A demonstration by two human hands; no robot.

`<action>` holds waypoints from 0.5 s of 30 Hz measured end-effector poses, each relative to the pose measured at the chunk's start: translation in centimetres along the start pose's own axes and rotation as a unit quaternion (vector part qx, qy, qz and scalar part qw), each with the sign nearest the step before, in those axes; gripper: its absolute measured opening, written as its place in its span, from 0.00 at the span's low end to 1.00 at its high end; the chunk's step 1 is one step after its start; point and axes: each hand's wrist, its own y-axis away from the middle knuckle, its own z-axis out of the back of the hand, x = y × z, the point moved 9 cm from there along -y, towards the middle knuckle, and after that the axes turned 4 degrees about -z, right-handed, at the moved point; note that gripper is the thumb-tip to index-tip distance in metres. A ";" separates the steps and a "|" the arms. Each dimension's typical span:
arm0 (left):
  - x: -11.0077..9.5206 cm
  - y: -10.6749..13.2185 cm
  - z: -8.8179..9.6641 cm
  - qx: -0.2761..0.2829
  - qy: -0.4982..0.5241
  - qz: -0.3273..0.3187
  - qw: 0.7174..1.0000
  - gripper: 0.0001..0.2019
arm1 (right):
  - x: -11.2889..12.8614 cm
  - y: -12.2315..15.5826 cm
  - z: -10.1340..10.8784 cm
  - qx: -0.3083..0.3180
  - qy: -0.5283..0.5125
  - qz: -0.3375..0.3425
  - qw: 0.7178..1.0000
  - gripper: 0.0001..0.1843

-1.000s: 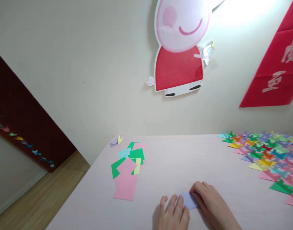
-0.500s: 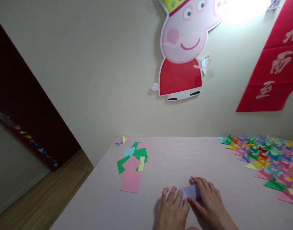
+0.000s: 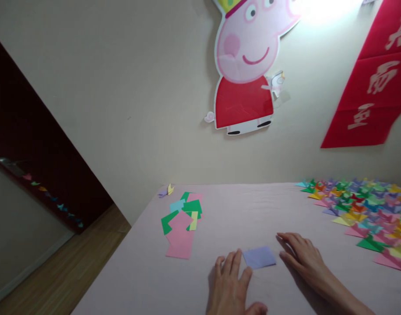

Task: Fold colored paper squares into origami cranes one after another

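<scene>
A small purple sheet of paper (image 3: 259,257) lies flat on the pink-covered table (image 3: 240,218) in front of me, with a folded edge along its near side. To its left rests my left hand (image 3: 229,280), palm down and fingers apart, the tips close by the paper's left edge; whether they touch it I cannot tell. My right hand (image 3: 304,258) hovers on the right side, clear of the paper, its fingers stretched out and nothing in them.
Loose pink, green, blue and yellow papers (image 3: 181,240) overlap at the left. Behind them sit two small folded pieces (image 3: 167,190). Many colourful folded paper birds (image 3: 367,214) fill the right side. A wall (image 3: 154,109) with a pig cutout (image 3: 244,103) borders the far edge.
My right hand has let go of the purple paper and moved right. My left hand has drawn slightly left, leaving the paper uncovered. The view has shifted slightly.
</scene>
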 end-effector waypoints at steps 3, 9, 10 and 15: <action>0.5 -0.5 0.7 -0.049 0.012 0.031 0.998 0.38 | 3.1 -0.3 -0.3 0.050 -0.059 0.037 0.996 0.19; 0.9 -2.9 0.5 -0.080 0.012 0.082 0.993 0.42 | 8.3 0.2 -1.8 0.083 -0.005 0.143 0.986 0.26; 0.7 -3.2 0.4 -0.079 0.009 0.074 0.994 0.42 | 8.4 0.2 -2.0 0.079 0.002 0.151 0.985 0.24; 0.5 -3.6 -1.6 -0.030 0.021 0.044 0.998 0.41 | 8.4 0.8 -3.3 0.084 -0.002 0.166 0.983 0.23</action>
